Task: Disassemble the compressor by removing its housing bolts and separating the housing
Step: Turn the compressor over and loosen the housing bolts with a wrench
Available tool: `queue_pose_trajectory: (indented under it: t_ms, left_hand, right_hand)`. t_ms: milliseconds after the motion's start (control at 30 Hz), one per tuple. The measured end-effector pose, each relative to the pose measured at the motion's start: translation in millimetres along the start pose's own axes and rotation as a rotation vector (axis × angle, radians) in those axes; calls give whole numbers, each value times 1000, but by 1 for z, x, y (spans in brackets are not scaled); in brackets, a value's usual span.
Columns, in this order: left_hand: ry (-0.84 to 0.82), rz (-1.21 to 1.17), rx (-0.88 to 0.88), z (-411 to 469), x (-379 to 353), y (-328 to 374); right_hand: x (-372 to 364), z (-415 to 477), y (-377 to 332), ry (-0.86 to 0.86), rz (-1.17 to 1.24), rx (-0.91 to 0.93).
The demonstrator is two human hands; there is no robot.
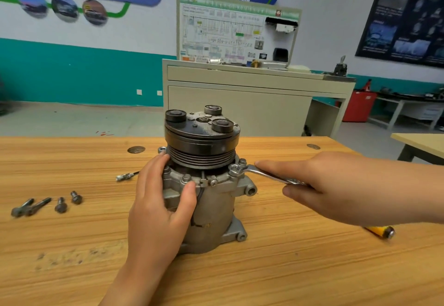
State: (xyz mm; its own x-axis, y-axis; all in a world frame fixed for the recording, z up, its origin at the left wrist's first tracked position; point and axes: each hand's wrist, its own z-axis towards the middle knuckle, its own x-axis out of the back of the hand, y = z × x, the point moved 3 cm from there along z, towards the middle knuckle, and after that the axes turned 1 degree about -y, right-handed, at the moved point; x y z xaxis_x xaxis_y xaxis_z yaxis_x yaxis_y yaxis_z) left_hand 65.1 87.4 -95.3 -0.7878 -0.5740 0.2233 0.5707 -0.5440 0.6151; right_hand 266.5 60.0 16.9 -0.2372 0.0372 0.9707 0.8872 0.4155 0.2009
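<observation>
**Inspector:** Position of the compressor (211, 209)?

**Recorder:** Upright, pulley (201, 147) on top, mid-worktop (288, 269) and nearer the far edge.

**Inspector:** Left grip (158, 200)?

**Recorder:** Curled round the housing's left side. The thumb lies across the front just under the flange, and the fingers reach to the pulley grooves.

**Inspector:** Right grip (319, 185)?

**Recorder:** To the right of the compressor, pinching the handle of a wrench (264, 173), forefinger laid straight along it. The wrench's ring end sits on a housing bolt (234, 168) at the flange's right side.

**Inspector:** Surroundings?

**Recorder:** Four loose bolts (60, 204) lie toward the left edge. A small metal piece (126, 176) lies just left of the left grip. A yellow-handled tool (382, 231) lies toward the right edge, partly hidden under the right forearm.
</observation>
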Motion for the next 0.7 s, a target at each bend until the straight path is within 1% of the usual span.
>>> queue_pose_trajectory:
  t_ms: [133,267,333,467,533,700]
  left_hand:
    - [-2,-3,3,0,1,1]
    - [-8,-20,9,0,1,1]
    - [-10,-24,10,-1,1,2]
    - [-2,-38,22,-3,1,1]
    - [6,-54,28,-3,1,2]
    - [9,-74,36,-3,0,2]
  right_hand:
    - [-1,3,-2,17,-147,32]
    - [-2,7,2,2,-38,38]
    - [-6,6,1,37,-30,52]
    - [-12,1,-3,161,-92,100]
    - [-13,-2,-3,217,-159,149]
    - [-14,19,20,273,-478,241]
